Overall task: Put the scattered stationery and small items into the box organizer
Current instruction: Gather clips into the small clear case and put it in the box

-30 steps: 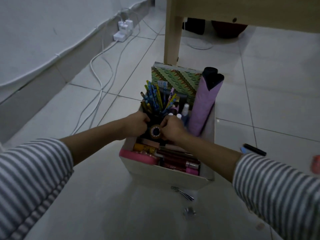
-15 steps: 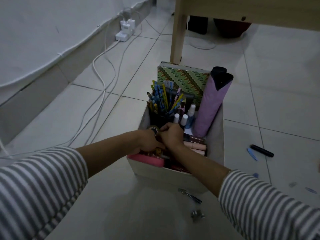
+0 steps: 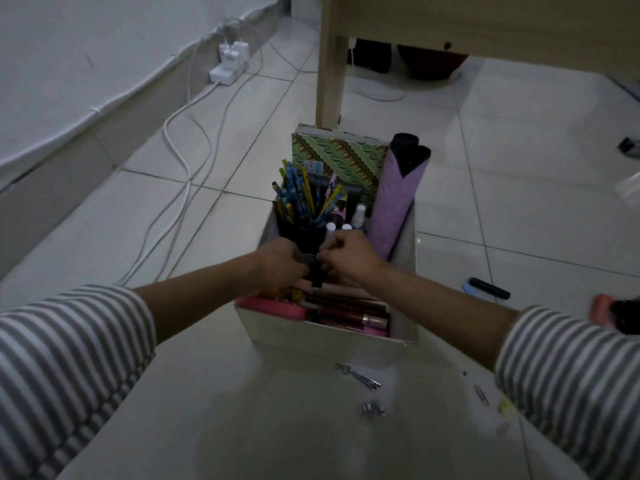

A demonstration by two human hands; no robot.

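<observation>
The left hand point(image 3: 280, 263) and right hand point(image 3: 349, 258) stay close together over the middle of the box organizer point(image 3: 329, 336), fingers curled onto a dark item point(image 3: 310, 260) between them. The tape roll seen earlier is now hidden. Labels inside are too blurred to read.

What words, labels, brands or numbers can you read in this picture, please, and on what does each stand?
None can be read.
Small card among the pencils: marks too blurred.
Tubes at the front of the box organizer: print too small.
Patterned book: pattern only.
Dark item gripped by left hand and right hand: no print visible.
</observation>
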